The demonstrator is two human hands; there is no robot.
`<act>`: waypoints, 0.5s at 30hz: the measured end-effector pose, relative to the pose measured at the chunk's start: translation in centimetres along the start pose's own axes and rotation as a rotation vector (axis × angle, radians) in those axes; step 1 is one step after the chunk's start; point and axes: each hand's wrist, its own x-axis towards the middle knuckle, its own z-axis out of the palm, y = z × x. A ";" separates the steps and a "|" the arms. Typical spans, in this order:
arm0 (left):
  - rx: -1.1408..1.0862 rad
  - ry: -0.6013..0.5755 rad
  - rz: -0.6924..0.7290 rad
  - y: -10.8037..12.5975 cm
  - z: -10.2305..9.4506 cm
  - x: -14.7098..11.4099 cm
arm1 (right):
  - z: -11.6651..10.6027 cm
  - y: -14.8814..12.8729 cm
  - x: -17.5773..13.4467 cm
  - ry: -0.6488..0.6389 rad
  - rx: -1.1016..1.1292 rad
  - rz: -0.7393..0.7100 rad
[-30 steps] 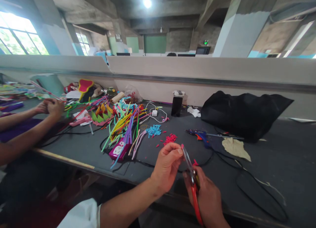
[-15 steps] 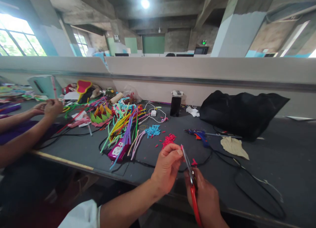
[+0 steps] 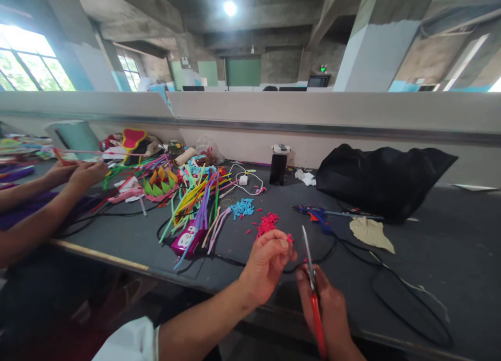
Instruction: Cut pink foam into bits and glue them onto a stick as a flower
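Head view: the left hand [image 3: 266,264] pinches a small red piece [image 3: 290,238] between thumb and fingertips, above the worktop [image 3: 430,267] near its front edge. Just to the right, the right hand [image 3: 332,303] is closed round the red handles of the scissors [image 3: 319,324], whose blades point toward the back edge, apart from the piece; whether the blades are parted I cannot tell. Beyond the left hand lies a red pile [image 3: 267,224], with a blue pile [image 3: 242,208] just behind it, farther from the front edge. Left of these, coloured stems [image 3: 198,196] lie partly over a purple power strip [image 3: 183,242] near the front edge. Toward the right end are a glue gun [image 3: 321,221], a pale cloth [image 3: 371,234] and, near the back edge, a black bag [image 3: 379,178].
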 end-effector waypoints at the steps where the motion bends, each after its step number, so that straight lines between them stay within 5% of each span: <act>1: 0.015 -0.011 -0.020 0.1 -0.1 0.0 | -0.3 -0.1 0.2 0.027 0.037 -0.013; 7: 0.352 -0.012 -0.257 0.0 -0.4 0.1 | -1.4 0.1 0.1 0.200 0.166 -0.035; 11: 0.495 -0.061 -0.395 -0.5 -0.5 0.1 | -1.5 0.8 -0.4 0.118 0.250 0.101; 15: 0.521 -0.068 -0.445 -0.8 -0.7 0.1 | -1.7 1.0 -0.4 0.082 0.311 0.072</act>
